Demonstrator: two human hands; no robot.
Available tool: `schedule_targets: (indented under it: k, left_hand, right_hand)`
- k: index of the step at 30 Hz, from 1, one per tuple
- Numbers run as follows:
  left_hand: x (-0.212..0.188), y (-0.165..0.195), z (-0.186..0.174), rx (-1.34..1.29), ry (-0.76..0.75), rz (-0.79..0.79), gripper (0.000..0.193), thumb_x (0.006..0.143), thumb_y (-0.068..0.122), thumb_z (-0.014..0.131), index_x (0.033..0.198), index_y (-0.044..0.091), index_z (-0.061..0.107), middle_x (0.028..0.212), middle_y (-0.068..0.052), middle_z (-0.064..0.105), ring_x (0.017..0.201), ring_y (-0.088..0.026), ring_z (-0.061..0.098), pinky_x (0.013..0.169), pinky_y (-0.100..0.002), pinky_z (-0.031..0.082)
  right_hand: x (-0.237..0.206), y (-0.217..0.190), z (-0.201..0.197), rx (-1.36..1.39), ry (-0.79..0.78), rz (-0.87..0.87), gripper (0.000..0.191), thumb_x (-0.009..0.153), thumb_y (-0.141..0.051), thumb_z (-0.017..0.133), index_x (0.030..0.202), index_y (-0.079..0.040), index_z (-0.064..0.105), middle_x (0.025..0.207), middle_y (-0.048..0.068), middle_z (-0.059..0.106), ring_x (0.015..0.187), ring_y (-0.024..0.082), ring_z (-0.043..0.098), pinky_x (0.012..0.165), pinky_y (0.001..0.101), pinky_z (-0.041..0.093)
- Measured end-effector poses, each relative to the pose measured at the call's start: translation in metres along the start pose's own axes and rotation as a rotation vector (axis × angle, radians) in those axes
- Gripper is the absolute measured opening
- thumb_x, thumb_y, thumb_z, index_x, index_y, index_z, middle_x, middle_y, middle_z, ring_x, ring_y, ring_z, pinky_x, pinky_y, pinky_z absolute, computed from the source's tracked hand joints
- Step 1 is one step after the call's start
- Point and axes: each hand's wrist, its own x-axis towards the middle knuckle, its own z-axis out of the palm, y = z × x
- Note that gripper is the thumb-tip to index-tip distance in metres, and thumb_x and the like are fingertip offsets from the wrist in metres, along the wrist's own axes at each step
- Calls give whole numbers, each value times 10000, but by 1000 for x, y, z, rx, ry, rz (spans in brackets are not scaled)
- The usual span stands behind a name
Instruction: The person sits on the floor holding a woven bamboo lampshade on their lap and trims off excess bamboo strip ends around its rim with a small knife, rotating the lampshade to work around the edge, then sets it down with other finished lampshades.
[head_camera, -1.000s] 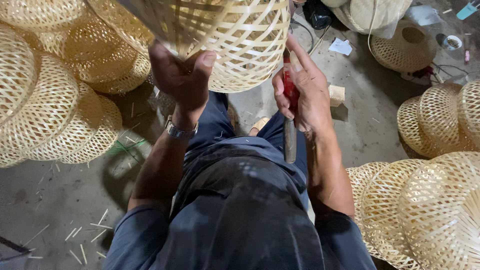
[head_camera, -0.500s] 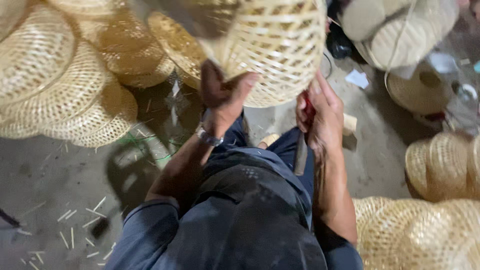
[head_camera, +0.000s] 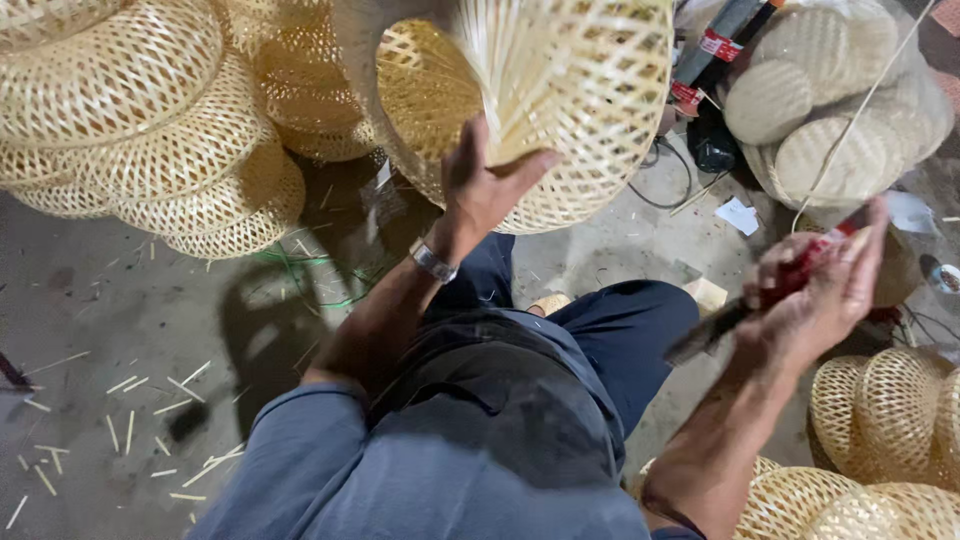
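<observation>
My left hand (head_camera: 488, 185) grips the bundled bamboo strips at the end of a large open-weave bamboo basket (head_camera: 590, 110) and holds it up in front of me. A metal wristwatch (head_camera: 432, 260) sits on that wrist. My right hand (head_camera: 820, 290) is out to the right, away from the basket, closed around the red handle of a knife (head_camera: 735, 315) whose dark blade points down and left. I am seated, with dark blue trousers (head_camera: 630, 330) below the basket.
Stacks of woven bamboo baskets (head_camera: 150, 120) fill the upper left; more baskets (head_camera: 890, 420) lie at the lower right. A netted bundle of round woven lids (head_camera: 830, 110) sits upper right. Bamboo slivers (head_camera: 130, 430) litter the concrete floor.
My right hand with the knife has swung away from the basket to the right. The basket has turned in my left hand, and the view has shifted left.
</observation>
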Motion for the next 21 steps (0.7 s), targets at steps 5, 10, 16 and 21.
schedule_targets:
  k: [5, 10, 16, 21]
  left_hand:
    - [35, -23, -5, -350, -3, -589, 430, 943, 358, 741, 1152, -5, 645, 904, -155, 736, 764, -243, 711, 634, -375, 607]
    - [54, -32, -10, -827, -51, -593, 367, 978, 347, 678, 1159, 27, 686, 1123, -93, 750, 966, -174, 774, 764, -380, 654]
    - [55, -38, -10, -1188, -182, -701, 379, 1067, 334, 608, 1191, -11, 704, 1142, -93, 753, 977, -145, 711, 878, -334, 591]
    - [54, -37, -10, -1231, -199, -666, 346, 1080, 314, 611, 1175, -7, 697, 1132, -85, 751, 963, -142, 705, 871, -329, 582]
  right_hand:
    - [5, 68, -15, -603, -187, 286, 295, 1122, -288, 553, 1236, -17, 575, 698, -63, 528, 581, 44, 489, 498, 247, 388]
    - [-25, 115, 18, -240, -186, 346, 159, 1032, -198, 708, 985, -53, 659, 682, -73, 524, 539, 31, 435, 473, 232, 320]
    - [-17, 62, 55, -33, -271, 335, 304, 1001, -148, 719, 1260, -6, 649, 699, -66, 538, 493, 17, 397, 438, 213, 273]
    - [-8, 47, 89, -3, -371, 199, 382, 1038, -166, 694, 1361, 15, 601, 958, -63, 651, 616, 3, 461, 529, 214, 334]
